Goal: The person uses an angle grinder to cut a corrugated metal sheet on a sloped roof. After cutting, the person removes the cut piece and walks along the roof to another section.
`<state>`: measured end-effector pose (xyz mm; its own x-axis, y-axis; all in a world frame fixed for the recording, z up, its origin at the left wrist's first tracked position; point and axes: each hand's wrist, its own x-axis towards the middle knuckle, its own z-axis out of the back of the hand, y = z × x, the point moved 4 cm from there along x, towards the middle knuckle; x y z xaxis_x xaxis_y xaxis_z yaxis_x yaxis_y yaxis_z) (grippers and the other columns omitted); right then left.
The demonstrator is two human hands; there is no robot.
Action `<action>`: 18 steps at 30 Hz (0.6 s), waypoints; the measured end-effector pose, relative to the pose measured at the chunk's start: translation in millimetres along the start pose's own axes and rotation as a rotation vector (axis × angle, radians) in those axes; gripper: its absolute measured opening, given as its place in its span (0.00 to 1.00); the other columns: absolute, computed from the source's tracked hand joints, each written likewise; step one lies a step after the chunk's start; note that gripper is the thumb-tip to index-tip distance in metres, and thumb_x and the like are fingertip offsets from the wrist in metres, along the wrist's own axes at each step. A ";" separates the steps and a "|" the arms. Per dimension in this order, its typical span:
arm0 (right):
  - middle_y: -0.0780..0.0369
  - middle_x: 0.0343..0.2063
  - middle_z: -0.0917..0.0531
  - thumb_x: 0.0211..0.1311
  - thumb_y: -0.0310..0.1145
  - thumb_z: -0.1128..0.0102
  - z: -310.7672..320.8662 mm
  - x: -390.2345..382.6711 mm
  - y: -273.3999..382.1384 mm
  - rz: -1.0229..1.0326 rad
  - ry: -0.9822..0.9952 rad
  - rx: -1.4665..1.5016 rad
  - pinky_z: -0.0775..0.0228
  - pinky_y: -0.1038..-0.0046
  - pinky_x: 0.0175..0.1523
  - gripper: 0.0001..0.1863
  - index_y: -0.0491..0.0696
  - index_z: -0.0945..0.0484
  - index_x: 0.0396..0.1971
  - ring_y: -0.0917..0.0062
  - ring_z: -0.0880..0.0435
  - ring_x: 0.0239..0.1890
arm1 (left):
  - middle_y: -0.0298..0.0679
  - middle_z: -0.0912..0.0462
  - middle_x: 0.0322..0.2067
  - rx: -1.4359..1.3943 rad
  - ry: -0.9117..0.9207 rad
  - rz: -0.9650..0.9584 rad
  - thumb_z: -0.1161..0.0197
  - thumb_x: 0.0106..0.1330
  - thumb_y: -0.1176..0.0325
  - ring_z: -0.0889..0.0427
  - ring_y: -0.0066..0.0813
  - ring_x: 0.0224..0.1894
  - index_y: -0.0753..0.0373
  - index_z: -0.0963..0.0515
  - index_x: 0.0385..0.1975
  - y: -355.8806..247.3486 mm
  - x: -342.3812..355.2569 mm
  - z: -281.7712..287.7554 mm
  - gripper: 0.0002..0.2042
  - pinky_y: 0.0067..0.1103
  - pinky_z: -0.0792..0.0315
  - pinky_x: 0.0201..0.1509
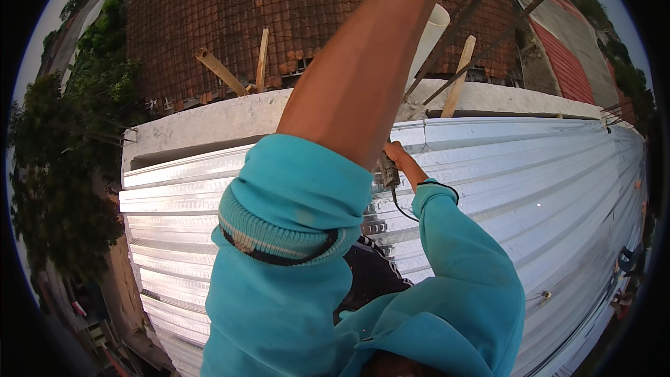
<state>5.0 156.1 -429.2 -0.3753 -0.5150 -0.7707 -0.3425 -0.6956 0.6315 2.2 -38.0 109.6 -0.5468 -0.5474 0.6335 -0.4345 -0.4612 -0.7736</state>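
Gripping a corded power tool (389,172), my right hand (398,154) closed around it over ribbed metal sheets (502,181) already laid beside the concrete beam (209,122), I cannot tell how much work remains, nor how open my left hand is or what it holds, beyond the upper edge.

Open metal roofing (537,167) rightward, white pipe (430,33) and rods (528,9) obstructing ahead

Head-worn fisheye, left one of the pair, looking down over the metal roofing (516,181) toward its far edge, super wide, so close the left forearm (356,77) hogs the middle.
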 end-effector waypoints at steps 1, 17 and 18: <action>0.51 0.30 0.16 0.36 0.34 0.26 4.8 4.7 -4.8 0.003 -0.002 0.002 0.24 0.59 0.35 0.24 0.33 0.20 0.33 0.62 0.17 0.27 | 0.51 0.21 0.38 -0.009 0.003 -0.004 0.42 0.69 0.52 0.22 0.40 0.42 0.71 0.24 0.43 -1.9 1.2 -2.9 0.23 0.33 0.28 0.46; 0.52 0.26 0.16 0.40 0.33 0.28 -7.3 5.3 -19.0 -0.063 0.041 -0.070 0.21 0.59 0.33 0.20 0.34 0.19 0.33 0.63 0.15 0.24 | 0.54 0.20 0.42 -0.023 0.000 0.023 0.42 0.68 0.51 0.20 0.42 0.45 0.72 0.24 0.46 9.7 -0.3 6.0 0.25 0.33 0.27 0.49; 0.52 0.26 0.16 0.40 0.33 0.28 12.1 14.9 -21.7 0.000 0.040 -0.105 0.21 0.59 0.33 0.20 0.35 0.19 0.32 0.63 0.15 0.24 | 0.54 0.20 0.42 -0.056 0.014 -0.003 0.41 0.68 0.51 0.20 0.43 0.46 0.72 0.24 0.46 -0.4 5.0 -7.3 0.25 0.33 0.27 0.49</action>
<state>-3.5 169.7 -453.4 -0.3402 -0.5330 -0.7747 -0.2499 -0.7430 0.6209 -5.6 -35.4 113.0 -0.5553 -0.5358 0.6360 -0.4756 -0.4228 -0.7714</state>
